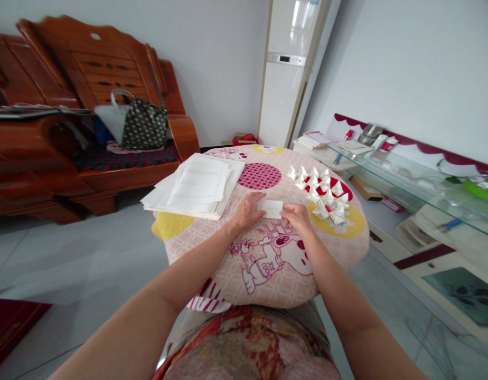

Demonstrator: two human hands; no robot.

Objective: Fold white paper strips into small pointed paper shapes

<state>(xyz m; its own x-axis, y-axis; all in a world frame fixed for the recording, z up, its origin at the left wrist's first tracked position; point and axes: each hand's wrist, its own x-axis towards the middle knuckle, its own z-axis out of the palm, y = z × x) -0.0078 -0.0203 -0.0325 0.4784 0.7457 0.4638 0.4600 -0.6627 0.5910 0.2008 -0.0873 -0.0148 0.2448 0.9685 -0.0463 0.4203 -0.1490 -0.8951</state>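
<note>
A small white folded piece of paper [271, 209] lies on the cloth-covered table between my hands. My left hand [247, 212] holds its left end, with the fingers along the far edge and the thumb at the near side. At its right end, my right hand [296, 216] pinches the paper between thumb and curled fingers. Just beyond my right hand stand several pointed folded paper pieces [329, 197] in a close group. To the left of my left hand is a stack of white paper sheets [198, 182], slightly fanned out.
The round table wears a pink patterned tablecloth [228, 274]. On the right runs a glass-topped cabinet [422, 195] with papers and cups. A wooden sofa [97, 58] with bags [144, 124] stands at left; a tall white air conditioner [283, 95] fills the back corner.
</note>
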